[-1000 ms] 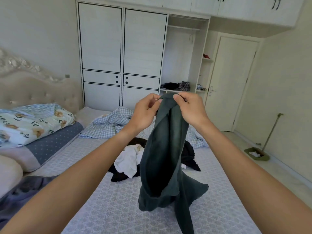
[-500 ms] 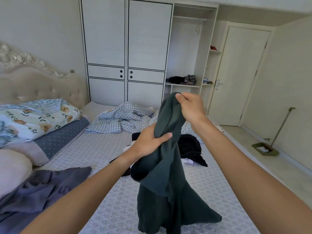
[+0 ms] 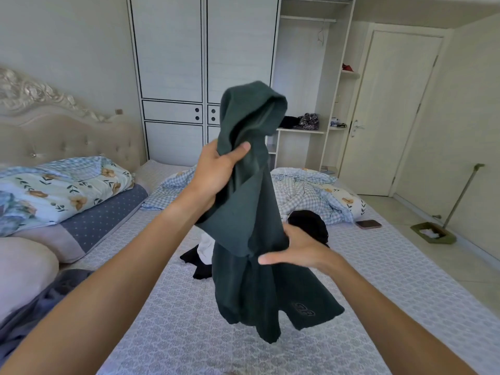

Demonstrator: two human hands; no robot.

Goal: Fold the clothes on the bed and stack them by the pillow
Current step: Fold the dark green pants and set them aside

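A dark green garment (image 3: 251, 212) hangs in the air over the bed (image 3: 189, 320). My left hand (image 3: 219, 169) grips it high up, and the top of the cloth flops over above the fist. Lower down, my right hand (image 3: 300, 250) touches the cloth's right side with its thumb spread; its fingers are hidden behind the fabric. Behind the garment lies a heap of black clothes (image 3: 308, 226) and a white piece (image 3: 205, 247). A grey-purple garment (image 3: 40, 307) lies at the left by the pink pillow (image 3: 24, 269).
A floral quilt (image 3: 59, 190) and blue pillow (image 3: 102, 220) sit at the headboard. A checked duvet (image 3: 305, 193) is bunched at the far end, with a phone (image 3: 368, 224) beside it. A wardrobe, a door and a dustpan (image 3: 433, 234) stand beyond.
My left hand rose with the green garment and now holds its top. My right hand let go of the top and dropped to the cloth's lower right side.
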